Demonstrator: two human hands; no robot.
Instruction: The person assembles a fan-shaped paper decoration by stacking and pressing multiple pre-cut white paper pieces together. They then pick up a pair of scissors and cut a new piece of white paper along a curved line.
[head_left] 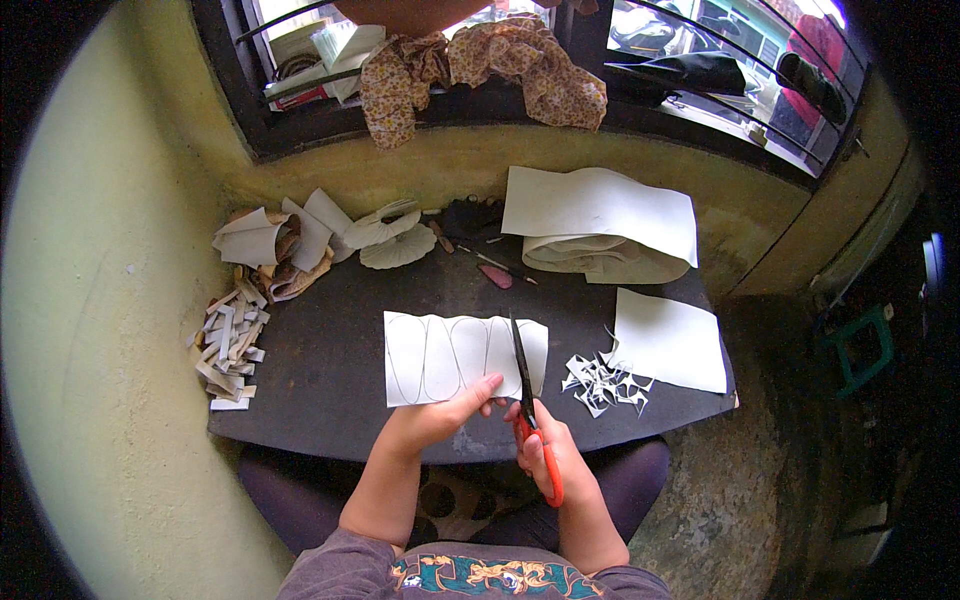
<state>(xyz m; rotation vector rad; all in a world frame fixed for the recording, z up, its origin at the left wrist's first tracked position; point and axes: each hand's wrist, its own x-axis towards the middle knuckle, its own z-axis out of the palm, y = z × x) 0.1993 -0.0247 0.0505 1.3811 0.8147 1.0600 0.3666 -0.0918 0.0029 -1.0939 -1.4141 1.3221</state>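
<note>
A white sheet [420, 355] with a row of long rounded outlines drawn on it is pinched in my left hand [450, 412], thumb on top near its lower edge. My right hand [562, 452] is closed on a pair of scissors [553, 482] with orange handles and dark blades. The blades point away from me and lie across the right part of the sheet, among the last outlines. How far they are apart, and how deep they are in the sheet, is hard to tell.
On the dark table [330, 370], white offcuts [603, 385] lie right of my hands beside a plain sheet [672, 340]. Behind stands a folded white stack [605, 215]. Cut strips [230, 345], crumpled pieces [275, 240] and fluted rounds [392, 238] sit along the left and back.
</note>
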